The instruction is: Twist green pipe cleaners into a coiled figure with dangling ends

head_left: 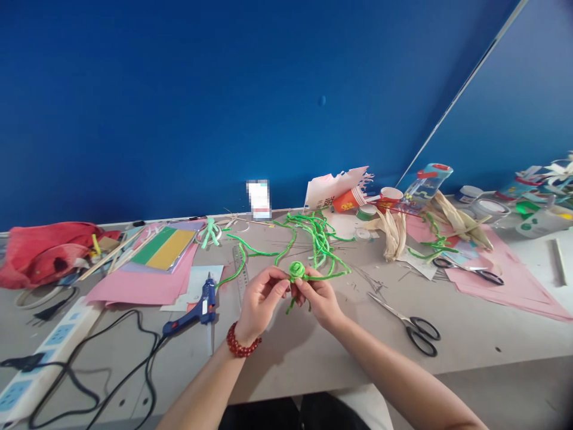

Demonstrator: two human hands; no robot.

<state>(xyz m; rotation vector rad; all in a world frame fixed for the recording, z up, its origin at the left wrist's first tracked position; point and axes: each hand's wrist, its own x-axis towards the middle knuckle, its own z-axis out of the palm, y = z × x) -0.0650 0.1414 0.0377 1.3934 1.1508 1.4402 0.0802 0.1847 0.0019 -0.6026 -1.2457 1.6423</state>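
Between my two hands is a green pipe-cleaner figure (296,270) with a coiled round top and short ends hanging below. My left hand (265,297), a red beaded bracelet at its wrist, pinches the figure's left side. From the other side my right hand (319,298) grips it with thumb and fingers. A long green strand runs from the figure to the right, past my right fingertips. Behind it lies a tangled heap of green pipe cleaners (316,230). A small pale green figure (210,233) stands farther back on the left.
A blue glue gun (203,307) stands left of my hands, its cord running to a white power strip (49,352). Black-handled scissors (412,328) lie right, with a second pair (470,270) on pink paper (505,286). Behind are a phone (259,200) and red paper cups (348,199).
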